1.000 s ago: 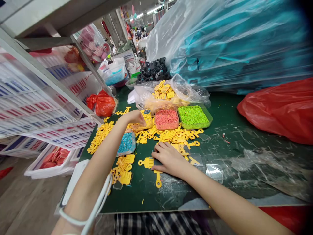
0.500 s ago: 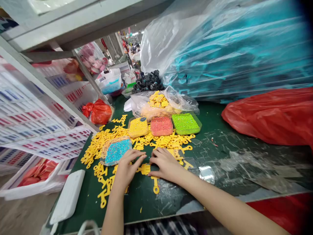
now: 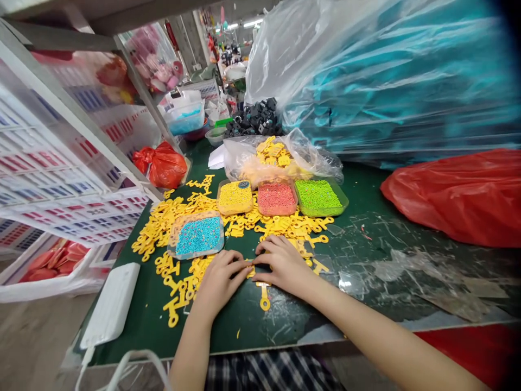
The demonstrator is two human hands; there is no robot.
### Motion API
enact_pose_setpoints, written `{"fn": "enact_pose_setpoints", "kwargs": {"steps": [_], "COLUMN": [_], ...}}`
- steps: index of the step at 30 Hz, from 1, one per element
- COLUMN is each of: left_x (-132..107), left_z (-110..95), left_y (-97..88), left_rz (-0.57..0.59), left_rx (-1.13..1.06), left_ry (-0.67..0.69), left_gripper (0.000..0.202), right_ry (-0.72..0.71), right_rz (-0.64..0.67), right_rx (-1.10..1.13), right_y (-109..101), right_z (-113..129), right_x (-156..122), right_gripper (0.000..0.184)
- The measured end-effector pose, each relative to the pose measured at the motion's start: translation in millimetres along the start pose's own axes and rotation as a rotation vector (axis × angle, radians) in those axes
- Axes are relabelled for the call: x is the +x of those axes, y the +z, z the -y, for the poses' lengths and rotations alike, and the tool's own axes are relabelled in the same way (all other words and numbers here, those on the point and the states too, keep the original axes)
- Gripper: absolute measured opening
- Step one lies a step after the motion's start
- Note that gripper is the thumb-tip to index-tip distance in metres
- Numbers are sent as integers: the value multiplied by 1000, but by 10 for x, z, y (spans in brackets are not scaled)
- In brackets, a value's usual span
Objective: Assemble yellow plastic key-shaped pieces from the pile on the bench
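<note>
My left hand (image 3: 223,276) is closed, thumb and forefinger pinched together; whatever sits between the tips is too small to make out. Facing it, my right hand (image 3: 285,264) curls its fingers and thumb at the edge of a yellow plastic piece (image 3: 251,271), mostly hidden between the two hands. Just below the right thumb lies another yellow piece with a ring end (image 3: 265,302). A clear tray of blue beads (image 3: 199,236) stands beside my left hand. Beyond the hands sit trays of yellow beads (image 3: 235,197), red beads (image 3: 277,199) and green beads (image 3: 319,196).
Loose yellow pieces (image 3: 163,222) spread over the green table. Behind the trays rests a plastic bag of yellow pieces (image 3: 273,155). A white power bank (image 3: 110,304) lies at the left edge, near white baskets (image 3: 73,179). Red bags (image 3: 456,195) and wrapped turquoise material (image 3: 407,92) occupy the right.
My left hand has moved right, its fingertips now meeting the yellow piece by my right hand. The right hand stays close to its place. The camera view has tilted and shifted slightly.
</note>
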State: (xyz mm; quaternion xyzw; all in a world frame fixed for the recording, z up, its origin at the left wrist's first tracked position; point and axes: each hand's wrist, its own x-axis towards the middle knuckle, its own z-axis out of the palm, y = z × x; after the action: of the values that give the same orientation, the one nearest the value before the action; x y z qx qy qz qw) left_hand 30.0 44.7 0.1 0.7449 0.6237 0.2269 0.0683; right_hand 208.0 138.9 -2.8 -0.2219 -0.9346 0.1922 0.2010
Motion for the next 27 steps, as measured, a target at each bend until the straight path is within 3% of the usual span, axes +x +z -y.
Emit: {"fn": "enact_pose_setpoints", "kwargs": {"steps": [7, 18, 24, 27], "left_x": [9, 31, 15, 16], "left_z": [19, 20, 40, 31], "left_y": [24, 64, 21, 12], "left_rz": [-43, -11, -112, -109], "left_rx": [14, -27, -71, -64], "left_ry": [1, -31, -78, -65], "left_gripper": [22, 24, 26, 27], "right_ry": [0, 2, 2, 8], "right_rz": [-34, 6, 19, 17], "right_rx": [-52, -75, -79, -76], "right_y": [28, 20, 7, 3], "right_z": [-12, 4, -2, -3], "right_x": [-19, -23, -21, -26], "right_gripper": [22, 22, 23, 24]}}
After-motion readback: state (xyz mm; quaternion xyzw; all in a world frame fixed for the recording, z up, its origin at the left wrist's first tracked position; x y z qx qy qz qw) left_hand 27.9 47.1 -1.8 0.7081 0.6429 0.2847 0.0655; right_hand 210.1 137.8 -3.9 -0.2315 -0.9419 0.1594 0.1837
